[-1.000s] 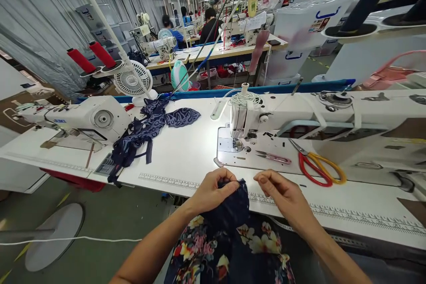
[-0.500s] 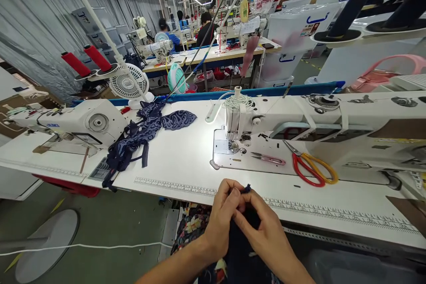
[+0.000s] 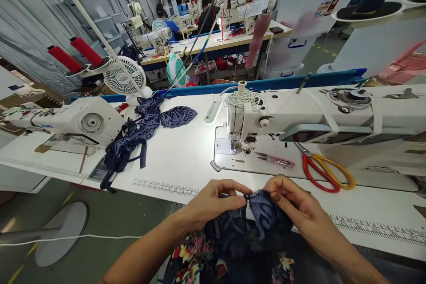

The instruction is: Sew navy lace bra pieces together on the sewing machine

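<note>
While a patterned navy bundle (image 3: 136, 137) lay on the white table (image 3: 179, 155), a person's left hand (image 3: 214, 202) pinched the top edge of a navy cloth piece (image 3: 264, 212) held at the table's front, the right hand (image 3: 297, 204) gripping the same edge farther along, near red-and-yellow scissors (image 3: 317, 171).

Navy fabric (image 3: 265, 211), swirl-patterned, held up by its top edge, lower folds hanging
</note>
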### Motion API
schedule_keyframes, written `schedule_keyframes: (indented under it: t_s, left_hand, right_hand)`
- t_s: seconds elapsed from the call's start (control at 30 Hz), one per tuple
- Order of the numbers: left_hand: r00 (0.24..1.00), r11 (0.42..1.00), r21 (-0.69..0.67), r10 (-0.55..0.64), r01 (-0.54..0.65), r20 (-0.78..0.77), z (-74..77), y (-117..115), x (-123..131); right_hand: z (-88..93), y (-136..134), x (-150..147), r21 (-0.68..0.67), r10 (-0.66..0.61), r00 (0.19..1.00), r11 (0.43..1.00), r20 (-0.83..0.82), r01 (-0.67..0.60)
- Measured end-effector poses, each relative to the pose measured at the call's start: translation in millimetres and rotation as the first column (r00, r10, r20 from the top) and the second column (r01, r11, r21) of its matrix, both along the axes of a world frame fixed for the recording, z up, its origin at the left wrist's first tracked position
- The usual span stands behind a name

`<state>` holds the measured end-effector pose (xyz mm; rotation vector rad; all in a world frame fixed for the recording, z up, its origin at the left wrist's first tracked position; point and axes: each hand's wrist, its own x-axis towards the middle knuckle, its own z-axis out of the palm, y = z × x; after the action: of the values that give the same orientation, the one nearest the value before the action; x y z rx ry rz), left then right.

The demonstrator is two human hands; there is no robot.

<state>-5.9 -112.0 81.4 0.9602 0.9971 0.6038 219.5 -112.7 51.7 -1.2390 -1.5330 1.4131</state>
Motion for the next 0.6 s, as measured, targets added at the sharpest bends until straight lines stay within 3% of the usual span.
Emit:
schedule_keyframes:
  t_s: [0.13, 0.37, 0.6]
  left_hand:
    - [0.999, 0.998, -0.049, 0.046, -0.046, -0.013, -8.3, 4, 6]
    - [0.996, 1.000, 0.022, -0.010, 0.012, -0.088, -14.8, 6, 8]
    - [0.998, 0.999, 0.017, -0.028, 0.029, -0.050, -20.6, 6, 5]
  right_hand:
    - [-6.6, 3, 0, 0.117, -0.064, 0.989, 0.992, 0.136, 0.049]
    - [-5.0, 0, -10, 0.023, 0.098, 0.976, 0.994, 0.197, -0.105]
    - [-3.5, 5, -10, -0.060, 0.139, 0.985, 0.989, 0.102, -0.134]
